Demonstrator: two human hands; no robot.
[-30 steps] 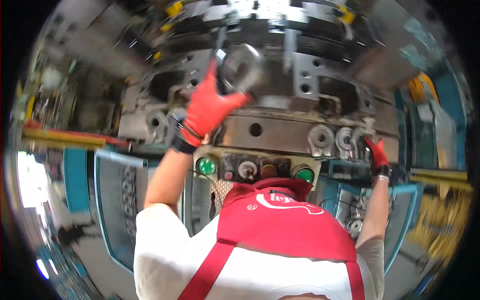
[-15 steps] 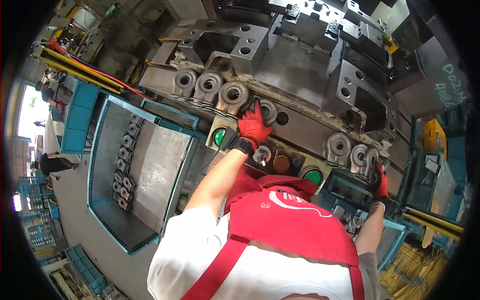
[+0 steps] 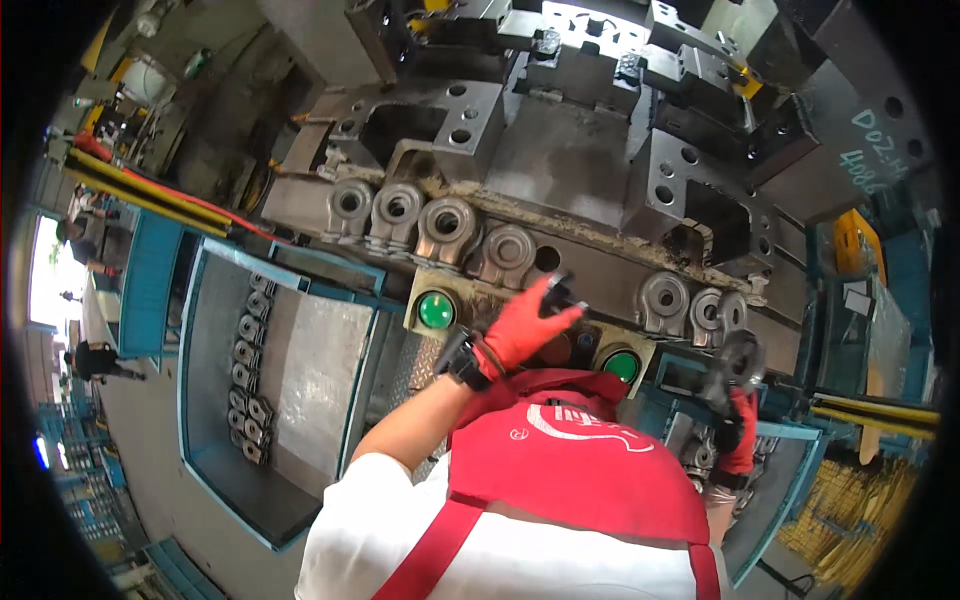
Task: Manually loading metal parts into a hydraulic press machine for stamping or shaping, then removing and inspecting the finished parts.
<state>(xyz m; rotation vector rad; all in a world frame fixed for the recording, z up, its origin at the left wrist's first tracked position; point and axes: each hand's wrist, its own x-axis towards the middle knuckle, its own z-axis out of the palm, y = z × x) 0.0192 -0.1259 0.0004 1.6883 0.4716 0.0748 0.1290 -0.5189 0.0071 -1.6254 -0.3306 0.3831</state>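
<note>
My left hand (image 3: 528,325), in a red glove with dark fingertips, hovers in front of the press ledge (image 3: 590,277). Its fingers are apart, and nothing shows between them. A forged metal link with a ringed hole (image 3: 507,252) lies on the ledge just beyond it, apart from the hand. Farther left, stacks of similar links (image 3: 444,228) line the ledge. My right hand (image 3: 738,432), also gloved, grips another forged link (image 3: 740,360), slightly blurred, in front of the right-hand links (image 3: 664,300). That hand's fingers are partly hidden.
Large steel die blocks (image 3: 425,125) stand behind the ledge. Green push buttons (image 3: 436,310) sit on a panel near me. A blue-framed bin (image 3: 190,370) at left holds several links; another blue bin (image 3: 800,470) is at lower right. People stand far left.
My left hand has come off the link on the ledge and moved toward me and right. My right hand has drawn a link away from the right-hand group, toward me. The view has shifted slightly.
</note>
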